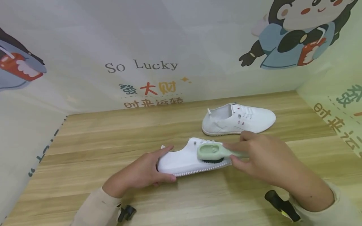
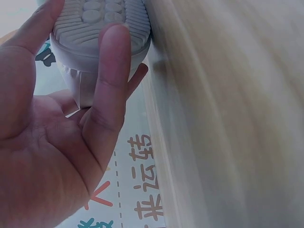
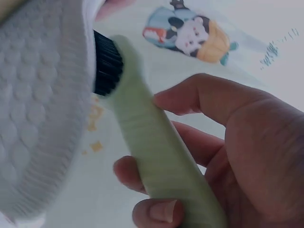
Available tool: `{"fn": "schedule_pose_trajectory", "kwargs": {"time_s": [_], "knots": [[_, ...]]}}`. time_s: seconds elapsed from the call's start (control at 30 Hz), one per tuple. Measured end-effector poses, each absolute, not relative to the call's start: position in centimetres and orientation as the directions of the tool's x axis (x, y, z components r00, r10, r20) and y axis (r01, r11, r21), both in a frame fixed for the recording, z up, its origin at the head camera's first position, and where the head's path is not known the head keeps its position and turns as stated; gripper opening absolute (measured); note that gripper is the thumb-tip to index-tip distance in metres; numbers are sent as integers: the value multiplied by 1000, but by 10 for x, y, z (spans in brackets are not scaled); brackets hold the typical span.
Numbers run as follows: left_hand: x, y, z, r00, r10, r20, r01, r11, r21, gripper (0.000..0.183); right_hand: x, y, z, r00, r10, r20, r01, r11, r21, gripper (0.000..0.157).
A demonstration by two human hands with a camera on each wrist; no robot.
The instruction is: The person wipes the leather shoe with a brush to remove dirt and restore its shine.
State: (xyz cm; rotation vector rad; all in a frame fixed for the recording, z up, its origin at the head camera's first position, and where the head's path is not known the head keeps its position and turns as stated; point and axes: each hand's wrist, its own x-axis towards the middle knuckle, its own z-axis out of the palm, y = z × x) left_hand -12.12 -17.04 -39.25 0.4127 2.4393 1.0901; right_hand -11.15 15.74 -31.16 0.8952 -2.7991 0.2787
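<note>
A white shoe (image 1: 181,160) is tipped so its ribbed edge faces me in the head view. My left hand (image 1: 144,169) grips it round the heel; the left wrist view shows the fingers on the sole (image 2: 97,28). My right hand (image 1: 263,157) holds a pale green brush (image 1: 210,151) by its handle, fingers curled round it. The brush's dark bristles (image 3: 107,64) touch the shoe's side near the laces. Behind lies a second white shoe (image 1: 238,121) with laces and small red marks, touched by neither hand.
The wood-patterned surface (image 1: 118,131) lies under everything. A printed backdrop (image 1: 198,40) with cartoon figures and lettering rises at the back and both sides. Black straps or mounts sit at each wrist, such as the right wrist's mount (image 1: 281,205).
</note>
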Motion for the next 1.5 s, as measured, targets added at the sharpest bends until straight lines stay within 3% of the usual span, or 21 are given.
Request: {"fn": "schedule_pose_trajectory", "kwargs": {"time_s": [0.33,0.8,1.03,1.23,1.5], "knots": [[-120,-173,-391,-863,431,-262,91,643,760,103,-114,166,-302,-820,-528,219,-559,822,-109,28],[-124,-172,-389,-852,454,-260,113,645,756,105,-108,119,-347,-626,-660,416,-750,656,-86,34],[-123,-171,-388,-859,456,-232,137,642,755,104,-99,98,-365,-584,-664,467,-770,636,-58,41],[-121,-171,-389,-855,463,-232,137,634,761,103,-94,93,-370,-594,-661,459,-760,648,-50,40],[-121,-170,-390,-859,440,-260,114,660,743,102,-96,114,-350,-666,-642,379,-715,694,-80,37]]}}
